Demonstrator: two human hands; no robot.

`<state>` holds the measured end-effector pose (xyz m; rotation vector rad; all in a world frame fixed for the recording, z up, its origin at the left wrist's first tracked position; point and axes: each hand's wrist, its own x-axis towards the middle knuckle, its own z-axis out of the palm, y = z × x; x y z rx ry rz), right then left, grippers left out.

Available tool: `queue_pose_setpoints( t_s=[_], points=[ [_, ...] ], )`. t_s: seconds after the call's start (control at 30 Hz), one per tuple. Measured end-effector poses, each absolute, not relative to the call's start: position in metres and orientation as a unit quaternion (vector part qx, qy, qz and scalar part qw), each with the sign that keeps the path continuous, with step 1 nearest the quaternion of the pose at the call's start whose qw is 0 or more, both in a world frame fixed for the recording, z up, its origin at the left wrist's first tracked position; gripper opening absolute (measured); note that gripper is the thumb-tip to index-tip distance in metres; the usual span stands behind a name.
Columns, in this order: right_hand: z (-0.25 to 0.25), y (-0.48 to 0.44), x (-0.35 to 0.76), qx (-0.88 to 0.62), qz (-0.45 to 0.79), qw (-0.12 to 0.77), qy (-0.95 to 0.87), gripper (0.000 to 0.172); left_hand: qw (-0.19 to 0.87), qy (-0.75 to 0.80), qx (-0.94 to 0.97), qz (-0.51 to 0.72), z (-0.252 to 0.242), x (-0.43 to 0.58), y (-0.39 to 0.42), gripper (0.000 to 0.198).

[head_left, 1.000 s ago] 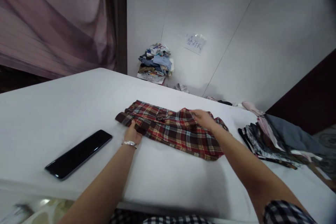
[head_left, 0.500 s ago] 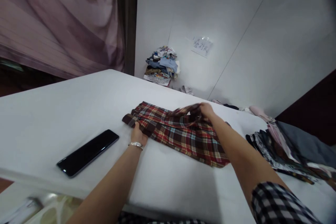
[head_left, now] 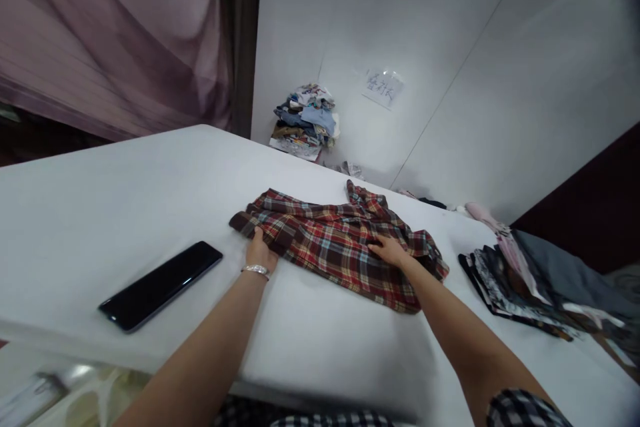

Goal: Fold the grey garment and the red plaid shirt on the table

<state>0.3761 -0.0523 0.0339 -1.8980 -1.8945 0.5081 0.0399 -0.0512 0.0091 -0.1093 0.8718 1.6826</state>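
Pressed plaid shirt [head_left: 330, 247] with left hand [head_left: 260, 252] at nine o'clock, grip not clear; laid right hand [head_left: 390, 252] flat and open at three o'clock.

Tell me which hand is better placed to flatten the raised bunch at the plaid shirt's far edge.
Probably the right hand: it lies flat on the plaid shirt, nearest that bunch, while the left hand rests on the shirt's left end, farther away.

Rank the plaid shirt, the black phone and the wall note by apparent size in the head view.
1. plaid shirt
2. black phone
3. wall note, which is farthest from the camera, so it may only look smallest.
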Motion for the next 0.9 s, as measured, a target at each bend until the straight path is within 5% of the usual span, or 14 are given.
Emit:
queue_pose_setpoints(
  t_s=[0.1, 0.23, 0.43, 0.67, 0.83, 0.9],
  points=[
    [0.029, -0.078, 0.386, -0.689, 0.173, 0.174, -0.682, 0.038, 0.577, 0.384, -0.022, 0.721, 0.01, 0.041, -0.05, 0.017],
    [0.045, -0.115, 0.382, -0.674, 0.19, 0.156, -0.697, 0.019, 0.549, 0.421, 0.008, 0.722, 0.014, 0.034, -0.056, 0.009],
    [0.066, -0.209, 0.342, -0.464, 0.207, 0.133, -0.851, 0.019, 0.331, 0.454, 0.265, 0.784, 0.039, 0.026, -0.087, 0.051],
    [0.046, -0.267, 0.337, -0.467, 0.238, 0.088, -0.847, 0.037, 0.507, 0.38, 0.636, 0.44, 0.036, 0.05, -0.108, 0.016],
    [0.044, -0.271, 0.358, -0.55, 0.166, 0.05, -0.817, 0.059, 0.1, 0.299, 0.93, 0.188, 0.024, 0.03, -0.103, 0.053],
    [0.042, -0.268, 0.365, -0.565, 0.12, 0.024, -0.816, 0.056, -0.003, 0.276, 0.95, 0.147, 0.027, 0.025, -0.097, 0.04]
  ],
)
